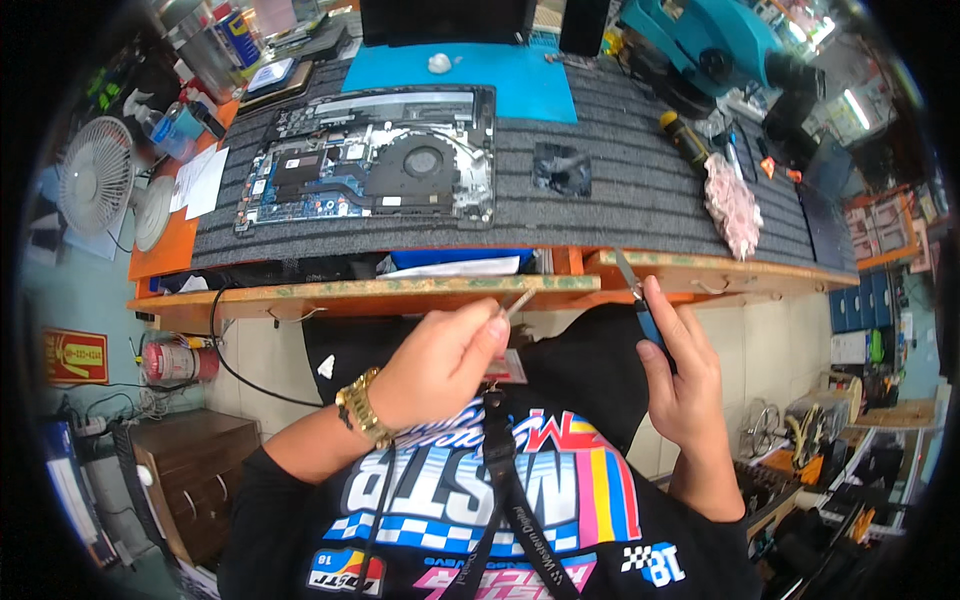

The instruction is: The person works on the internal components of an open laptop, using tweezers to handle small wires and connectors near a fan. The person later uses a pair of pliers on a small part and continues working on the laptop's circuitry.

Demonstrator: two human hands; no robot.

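My left hand point(455, 355), a gold watch on its wrist, is closed on a short, thin, pale strip point(520, 301) in front of the open drawer edge. To its right, my right hand point(680, 375) grips a slim tool with a blue handle point(648, 325) and a narrow metal blade pointing up toward the desk. Above both hands, an opened laptop base point(410, 170) lies on the grey striped mat point(520, 220), its circuit board and fan showing. A small dark crumpled square point(563, 170) sits to the right of the laptop.
A crumpled pink cloth point(733, 205) and screwdriver point(680, 135) lie at right, below a teal microscope point(700, 45). Behind are a teal mat point(520, 85) and dark screen point(445, 20). A white fan point(95, 170) stands left; two drawers point(700, 270) protrude below the desktop.
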